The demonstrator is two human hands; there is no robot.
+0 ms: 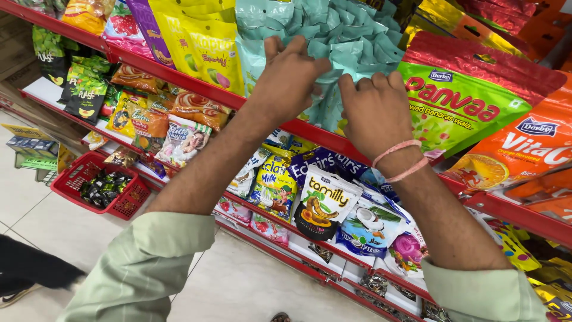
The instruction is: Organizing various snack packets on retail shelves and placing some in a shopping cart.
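Observation:
Both my hands reach into a row of pale teal pouches (351, 42) standing on a red shop shelf (310, 132). My left hand (286, 77) has its fingers curled over the tops of the teal pouches. My right hand (376, 110), with a pink band round the wrist, presses its fingers against the same pouches lower down. Whether either hand truly grips a pouch is hard to tell. Light green sleeves cover both forearms.
A green and red pouch (459, 101) and orange pouches (524, 149) stand right of the teal ones; yellow pouches (202, 42) stand left. Lower shelves hold mixed sweet packets (325, 200). A red basket (101, 185) sits on the tiled floor. A dark shoe (24, 280) is at bottom left.

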